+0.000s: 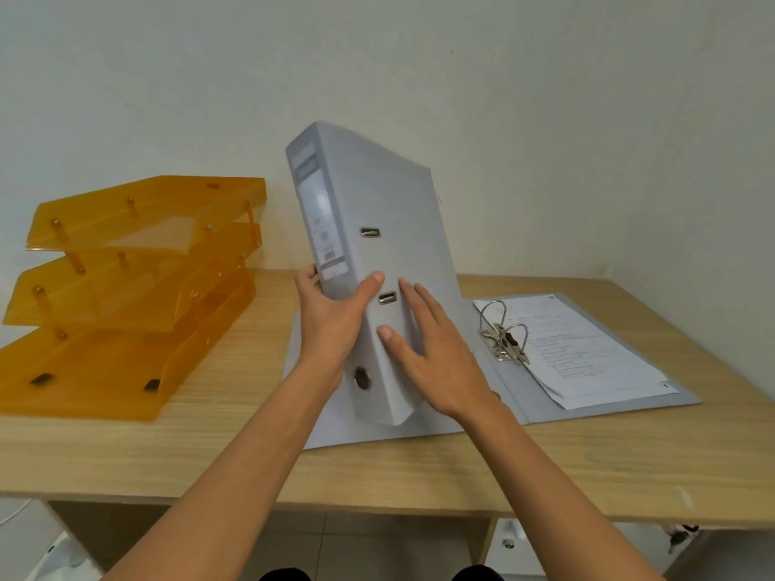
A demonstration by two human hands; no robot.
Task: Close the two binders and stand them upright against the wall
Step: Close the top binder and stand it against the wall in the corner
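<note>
both hands are on the closed grey lever-arch binder [377,228], which is lifted and tilted, its top leaning toward the left and toward the pale wall [545,98]. the left hand [331,320] is clamped around the lower spine, fingers wrapped to the far side and the thumb pressed across onto the front cover just beside the lower metal slot. the right hand [432,354] lies flat and spread on the front cover, fingers apart, the thumb pointing toward the spine; it presses rather than grips. the binder's spine faces the camera, with a white label on its upper part and a round finger hole near the bottom. its lower corner sits low over the left flap of the second binder; i cannot tell whether it touches.

the open grey binder with printed white sheets [587,354] lies flat on the light wooden surface [209,454], covers spread wide, to the right of and beneath the held one. its metal ring mechanism [505,333] stands up in the middle, rings shut, with the paper stacked on the right cover.

a stack of three translucent orange plastic letter trays [126,287] stands at the left of the surface, near the wall and well apart from the hands.
</note>
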